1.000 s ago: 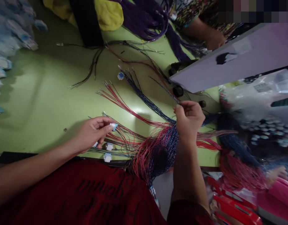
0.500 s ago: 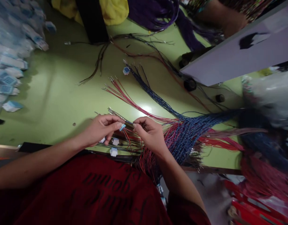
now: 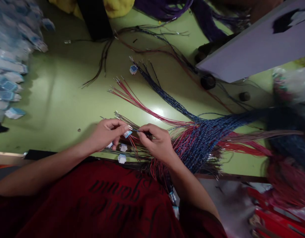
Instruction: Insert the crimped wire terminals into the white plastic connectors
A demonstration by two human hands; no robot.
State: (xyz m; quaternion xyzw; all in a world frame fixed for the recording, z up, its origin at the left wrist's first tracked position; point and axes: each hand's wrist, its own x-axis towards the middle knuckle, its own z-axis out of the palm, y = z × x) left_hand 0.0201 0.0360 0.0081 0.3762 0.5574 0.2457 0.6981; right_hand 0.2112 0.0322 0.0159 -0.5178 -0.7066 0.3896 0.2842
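Blue-and-white connector (image 3: 128, 134), in the head view, sits pinched in your left hand (image 3: 105, 135); your right hand (image 3: 156, 138) grips a dark wire (image 3: 135, 130) just beside it; a loose pinch could let the wire bend or slip; your forearms (image 3: 60, 157) angle inward, hands close together.

decent gap on the table (image 3: 63, 96) between the bagged connectors (image 3: 10, 67) at left and the red wires (image 3: 140, 105). right side's messy: blue wires (image 3: 209, 137) clog the near edge, a pale panel (image 3: 256, 41) blocks farther back.
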